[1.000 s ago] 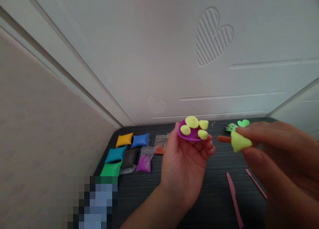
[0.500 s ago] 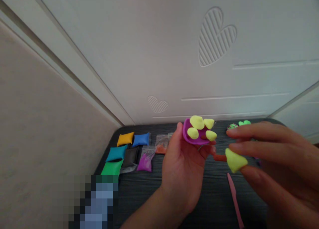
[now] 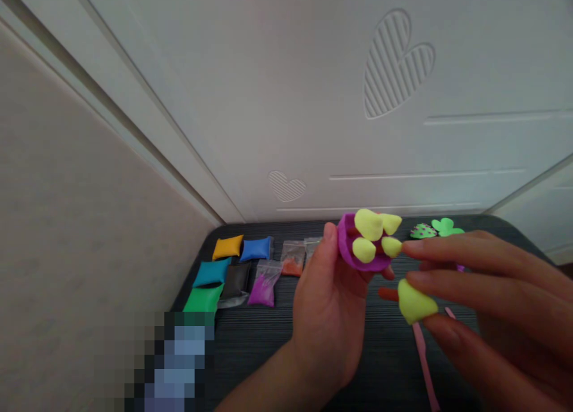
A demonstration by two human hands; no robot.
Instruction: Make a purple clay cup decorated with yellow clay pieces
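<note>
My left hand [image 3: 331, 307] holds up a purple clay disc [image 3: 349, 251] tilted toward me, with several yellow-green clay lumps [image 3: 369, 225] stuck on its face. My right hand [image 3: 487, 304] pinches a loose yellow-green clay piece [image 3: 414, 303] between thumb and fingers, just below and right of the disc. An orange clay stick [image 3: 387, 294] shows between the two hands, partly hidden.
Both hands hover over a dark striped table [image 3: 250, 340]. Several coloured clay bags [image 3: 228, 271] lie at its left. A pink plastic knife [image 3: 423, 364] lies under my right hand. Green clay shapes [image 3: 436, 228] sit at the back right. A white panelled wall [image 3: 286, 89] stands behind.
My right hand has dropped lower with the yellow-green piece. My left hand has tipped the purple disc more upright and shifted it slightly right, toward my right fingers.
</note>
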